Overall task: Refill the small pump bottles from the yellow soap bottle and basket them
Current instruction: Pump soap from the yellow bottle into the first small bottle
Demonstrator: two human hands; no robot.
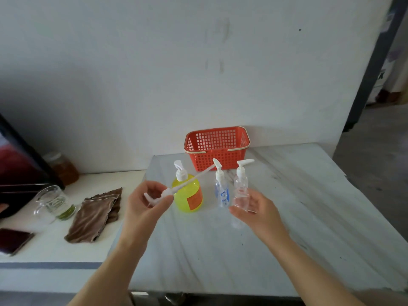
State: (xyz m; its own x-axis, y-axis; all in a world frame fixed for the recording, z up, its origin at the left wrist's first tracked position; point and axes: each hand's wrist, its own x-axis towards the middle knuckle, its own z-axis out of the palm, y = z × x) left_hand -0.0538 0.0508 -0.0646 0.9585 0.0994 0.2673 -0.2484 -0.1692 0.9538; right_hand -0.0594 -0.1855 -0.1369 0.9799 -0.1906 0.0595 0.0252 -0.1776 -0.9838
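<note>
My left hand point(141, 206) pinches the white plastic pump with long tube point(174, 189). My right hand point(258, 213) grips the small clear plastic bottle point(240, 202), which I should hold upright near the yellow soap bottle point(187, 200).

**soapfan:** Anyone read the orange label point(195, 199) on the round yellow soap bottle point(184, 200)?

**rinse22:** Nope, blur, and the blue print point(223, 195) on the small blue-tinted pump bottle point(220, 187) is too tiny (only a heart shows). Fingers of the left hand point(143, 202) half hide the white pump head point(163, 194). The clear capless bottle point(236, 221) in the right hand point(254, 209) smears into the clear pump bottle point(241, 182) behind.
</note>
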